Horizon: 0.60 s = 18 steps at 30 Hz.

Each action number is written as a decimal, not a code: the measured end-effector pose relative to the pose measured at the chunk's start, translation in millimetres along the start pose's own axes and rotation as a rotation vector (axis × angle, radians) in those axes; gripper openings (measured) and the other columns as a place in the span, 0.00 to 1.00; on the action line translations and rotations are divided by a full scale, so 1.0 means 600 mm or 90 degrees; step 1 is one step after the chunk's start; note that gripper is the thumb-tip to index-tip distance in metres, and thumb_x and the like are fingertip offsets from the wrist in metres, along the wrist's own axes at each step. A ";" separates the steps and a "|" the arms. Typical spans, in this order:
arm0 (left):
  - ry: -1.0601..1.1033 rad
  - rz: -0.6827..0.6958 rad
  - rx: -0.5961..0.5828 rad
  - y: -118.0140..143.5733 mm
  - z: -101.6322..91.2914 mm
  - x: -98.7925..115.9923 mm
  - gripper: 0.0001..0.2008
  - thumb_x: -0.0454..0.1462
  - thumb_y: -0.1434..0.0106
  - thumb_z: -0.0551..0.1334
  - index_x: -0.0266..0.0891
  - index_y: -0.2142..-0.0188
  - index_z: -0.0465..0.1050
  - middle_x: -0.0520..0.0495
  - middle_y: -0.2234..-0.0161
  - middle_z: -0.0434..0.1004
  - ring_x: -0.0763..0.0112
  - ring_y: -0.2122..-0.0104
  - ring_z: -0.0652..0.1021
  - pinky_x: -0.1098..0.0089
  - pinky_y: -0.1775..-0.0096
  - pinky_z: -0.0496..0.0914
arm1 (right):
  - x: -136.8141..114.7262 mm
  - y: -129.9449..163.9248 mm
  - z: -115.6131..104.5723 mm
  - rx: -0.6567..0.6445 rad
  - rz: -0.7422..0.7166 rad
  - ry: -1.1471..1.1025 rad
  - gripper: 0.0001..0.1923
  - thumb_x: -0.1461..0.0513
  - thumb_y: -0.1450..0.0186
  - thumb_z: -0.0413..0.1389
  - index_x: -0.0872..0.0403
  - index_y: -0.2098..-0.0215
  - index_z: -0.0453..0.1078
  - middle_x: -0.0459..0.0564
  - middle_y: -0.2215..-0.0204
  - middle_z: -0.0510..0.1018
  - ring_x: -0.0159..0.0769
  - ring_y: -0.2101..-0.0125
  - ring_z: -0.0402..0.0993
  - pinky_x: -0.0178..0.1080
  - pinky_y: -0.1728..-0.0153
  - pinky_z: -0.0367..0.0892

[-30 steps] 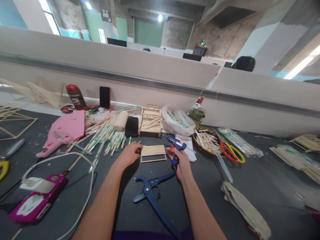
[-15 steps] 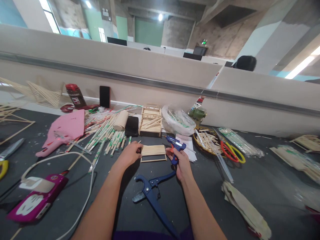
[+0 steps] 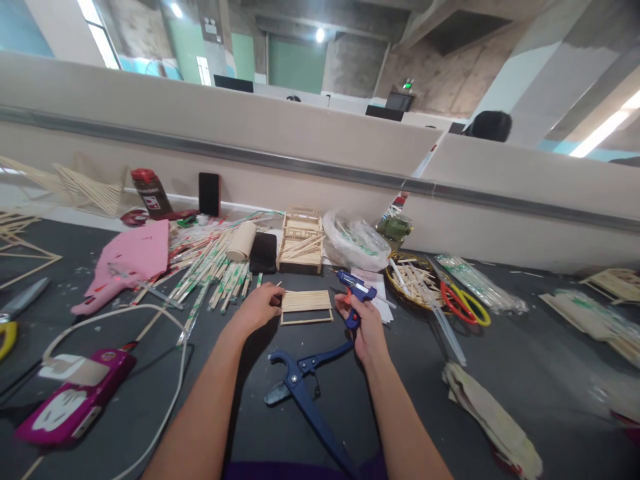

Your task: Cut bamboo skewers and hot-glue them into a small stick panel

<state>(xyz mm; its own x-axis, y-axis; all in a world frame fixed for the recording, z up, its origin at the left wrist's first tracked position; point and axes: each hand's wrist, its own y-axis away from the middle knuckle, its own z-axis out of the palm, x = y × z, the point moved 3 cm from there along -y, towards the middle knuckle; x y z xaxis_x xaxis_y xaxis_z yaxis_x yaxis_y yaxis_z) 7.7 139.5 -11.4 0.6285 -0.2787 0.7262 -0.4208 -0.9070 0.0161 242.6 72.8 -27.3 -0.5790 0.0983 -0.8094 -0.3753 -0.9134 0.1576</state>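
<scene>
My right hand is wrapped around the handle of a blue hot glue gun, its nozzle pointing up and left. My left hand is closed at the left end of a small panel of wooden sticks. The tip of a thin wooden stick pokes out by its fingertips; the rest is hidden. The panel lies flat on the dark table, its sticks side by side, with a gap before the nearest stick. Between my forearms lies a blue pipe cutter.
Behind the panel stand a small wooden stick model and a plastic bag. Wrapped sticks and a pink glue gun lie left, near a magenta power strip. A basket, scissors and glove are right.
The glue gun in my right hand has shifted slightly right and turned a little, away from the panel. My left hand stays at the panel's left end.
</scene>
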 end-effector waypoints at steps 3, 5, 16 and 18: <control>0.009 0.012 -0.014 0.001 -0.001 -0.006 0.19 0.31 0.54 0.63 0.39 0.59 0.76 0.47 0.58 0.73 0.65 0.63 0.76 0.68 0.60 0.69 | -0.008 0.003 -0.003 0.006 0.002 0.002 0.15 0.60 0.51 0.66 0.58 0.67 0.73 0.50 0.73 0.81 0.37 0.67 0.78 0.42 0.58 0.72; 0.012 0.015 -0.027 0.004 -0.001 -0.006 0.25 0.32 0.55 0.66 0.40 0.54 0.73 0.46 0.56 0.71 0.64 0.62 0.76 0.68 0.59 0.70 | -0.012 0.006 -0.005 0.006 0.007 0.003 0.15 0.60 0.50 0.66 0.58 0.66 0.73 0.51 0.72 0.81 0.37 0.67 0.78 0.42 0.58 0.73; -0.010 0.043 -0.025 0.008 0.008 0.019 0.31 0.32 0.54 0.68 0.43 0.48 0.69 0.44 0.50 0.71 0.62 0.56 0.75 0.64 0.53 0.69 | -0.024 0.013 -0.009 0.013 0.003 -0.013 0.14 0.60 0.50 0.67 0.58 0.67 0.72 0.51 0.72 0.81 0.38 0.67 0.78 0.44 0.58 0.74; -0.011 0.044 0.028 0.002 0.006 0.023 0.25 0.33 0.50 0.65 0.41 0.50 0.71 0.45 0.55 0.73 0.65 0.61 0.76 0.66 0.57 0.70 | -0.028 0.013 -0.010 0.016 -0.003 -0.015 0.15 0.60 0.50 0.67 0.57 0.67 0.72 0.51 0.72 0.81 0.37 0.66 0.78 0.43 0.59 0.74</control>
<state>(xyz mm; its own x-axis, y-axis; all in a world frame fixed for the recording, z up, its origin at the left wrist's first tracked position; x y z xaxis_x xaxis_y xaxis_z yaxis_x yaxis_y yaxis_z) 18.1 133.6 -4.0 0.6103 -0.3458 0.7127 -0.4347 -0.8983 -0.0636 253.6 62.0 -15.9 -0.5942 0.1122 -0.7965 -0.3964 -0.9025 0.1686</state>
